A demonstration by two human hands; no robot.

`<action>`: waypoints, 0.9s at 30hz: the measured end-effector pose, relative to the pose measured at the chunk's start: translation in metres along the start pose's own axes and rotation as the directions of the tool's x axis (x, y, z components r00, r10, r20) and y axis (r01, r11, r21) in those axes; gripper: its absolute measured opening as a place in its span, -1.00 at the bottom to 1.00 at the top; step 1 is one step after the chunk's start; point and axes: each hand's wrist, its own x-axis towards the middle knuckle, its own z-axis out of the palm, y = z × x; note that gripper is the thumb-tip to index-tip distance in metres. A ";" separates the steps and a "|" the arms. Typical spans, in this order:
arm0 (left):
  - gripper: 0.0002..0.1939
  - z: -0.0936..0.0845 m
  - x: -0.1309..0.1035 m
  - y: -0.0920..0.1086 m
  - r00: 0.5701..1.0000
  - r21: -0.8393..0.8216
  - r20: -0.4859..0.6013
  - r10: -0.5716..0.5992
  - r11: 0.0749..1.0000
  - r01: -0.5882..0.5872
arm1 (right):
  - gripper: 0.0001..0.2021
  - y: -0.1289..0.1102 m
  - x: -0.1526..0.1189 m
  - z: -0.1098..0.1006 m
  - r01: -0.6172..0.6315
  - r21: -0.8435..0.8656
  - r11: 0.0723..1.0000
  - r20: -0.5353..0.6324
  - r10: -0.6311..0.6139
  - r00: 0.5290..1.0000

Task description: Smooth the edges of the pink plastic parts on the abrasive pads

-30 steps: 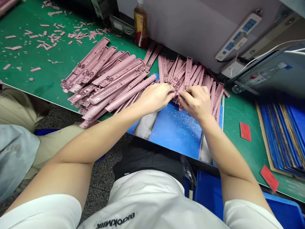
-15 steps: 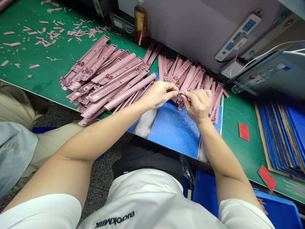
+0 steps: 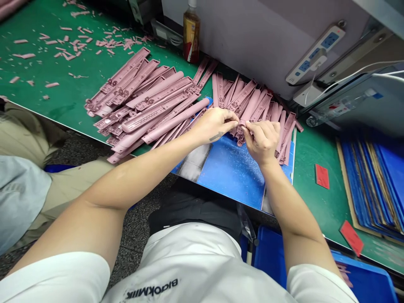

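Observation:
My left hand (image 3: 217,123) reaches in over the blue-and-grey sheet (image 3: 233,164), thumb and fingers pinched together. Facing it, my right hand (image 3: 262,138) is closed in a similar pinch, with the fingertips of both hands nearly meeting. Pink plastic shows between the fingertips, but I cannot tell whether it is a held piece or part of the pile behind. Just beyond my hands lies a pile of long pink plastic parts (image 3: 252,101), some rounded, some showing a ribbed inner side. Another heap of such parts (image 3: 151,101) lies left of my left hand.
Pink plastic scraps (image 3: 72,46) litter the green tabletop (image 3: 75,86) at the left. A drink bottle (image 3: 191,33) stands against the partition, which carries a power strip (image 3: 315,54). Two red cards (image 3: 322,176) and stacked blue boards (image 3: 372,181) are at right. A seated person's leg (image 3: 78,179) is at left.
The view has shifted slightly, so the table things appear a little further right and lower at left. My hands keep nearly the same pinched pose, close together.

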 end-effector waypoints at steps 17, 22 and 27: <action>-0.58 0.010 -0.225 0.047 0.963 -0.321 0.065 -0.260 0.909 0.267 | -0.53 -0.106 0.040 -0.011 -0.024 0.235 0.972 0.303 -0.049 0.952; -0.47 -0.013 -0.277 0.040 0.942 -0.096 -0.252 -0.222 0.974 0.204 | -0.42 -0.199 0.103 0.045 -0.180 0.176 0.968 0.657 0.021 0.754; -0.79 -0.084 -0.269 0.032 0.811 0.481 -0.586 -0.004 0.803 0.352 | -0.67 -0.216 0.139 0.064 -0.344 0.216 0.914 0.698 0.102 0.708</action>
